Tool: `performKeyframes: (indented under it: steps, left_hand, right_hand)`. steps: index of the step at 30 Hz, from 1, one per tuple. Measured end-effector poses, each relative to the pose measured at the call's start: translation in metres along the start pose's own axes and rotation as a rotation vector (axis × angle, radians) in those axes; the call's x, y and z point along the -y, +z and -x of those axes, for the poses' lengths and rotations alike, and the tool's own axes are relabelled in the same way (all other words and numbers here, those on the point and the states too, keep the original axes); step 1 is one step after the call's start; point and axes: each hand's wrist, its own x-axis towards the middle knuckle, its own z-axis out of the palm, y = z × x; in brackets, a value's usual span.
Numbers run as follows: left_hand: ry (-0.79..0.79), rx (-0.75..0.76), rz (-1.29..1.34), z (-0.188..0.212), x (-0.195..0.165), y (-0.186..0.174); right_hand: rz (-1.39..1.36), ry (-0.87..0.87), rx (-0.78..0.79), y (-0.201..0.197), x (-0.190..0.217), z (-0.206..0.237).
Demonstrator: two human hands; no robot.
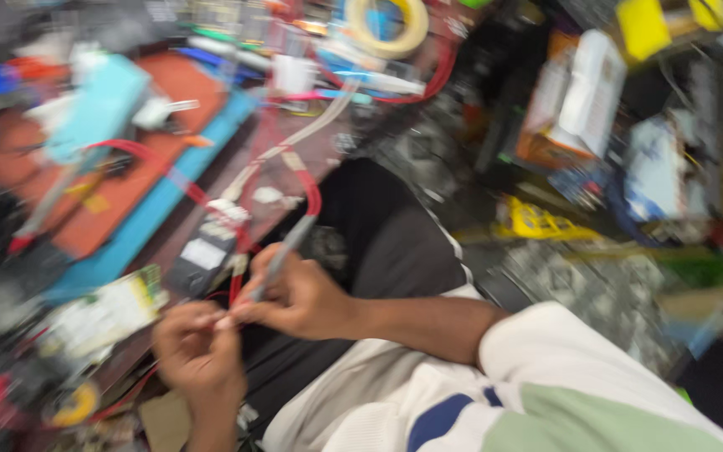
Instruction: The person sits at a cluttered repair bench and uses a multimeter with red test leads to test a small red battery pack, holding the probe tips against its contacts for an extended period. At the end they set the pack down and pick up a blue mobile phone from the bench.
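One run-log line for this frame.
left hand: pinches red wire | right hand: holds grey probe | view: blurred

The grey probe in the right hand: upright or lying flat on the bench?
Neither: the grey probe is lifted and tilted, its red lead end up and away, in the grip of the right hand; its tip meets the left hand.

Blurred, cluttered wooden workbench [328,155] at left; dark speckled floor [596,285] at right, boxes [575,100] piled along its far edge.

Red wires [294,180] loop just beyond the hands, crowding the counter [328,155]. A tape roll [387,25] and tools block the far edge. Right of the hands, the dark gap [395,234] lies open.
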Motion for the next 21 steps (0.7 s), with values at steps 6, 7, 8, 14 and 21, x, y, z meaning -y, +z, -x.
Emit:
performKeyframes:
  steps: [6, 7, 8, 14, 21]
  left_hand:
    - [-0.080, -0.041, 0.120, -0.012, 0.002, 0.007]
    - [-0.050, -0.046, 0.066, -0.010, -0.001, 0.007]
    - [-0.023, -0.048, 0.010, -0.009, -0.002, 0.007]
    - [-0.065, -0.048, -0.006, -0.012, -0.007, 0.002]
    - [-0.106, -0.042, 0.028, -0.017, -0.006, -0.002]
  right_hand:
    - [-0.270, -0.050, 0.010, 0.002, 0.002, -0.019]
    - [-0.263, -0.024, -0.014, 0.003, 0.005, -0.018]
    - [-0.257, 0.001, -0.040, 0.004, 0.007, -0.019]
    - [-0.171, -0.031, 0.017, 0.009, 0.017, -0.021]
    - [-0.157, -0.026, 0.030, 0.013, 0.018, -0.028]
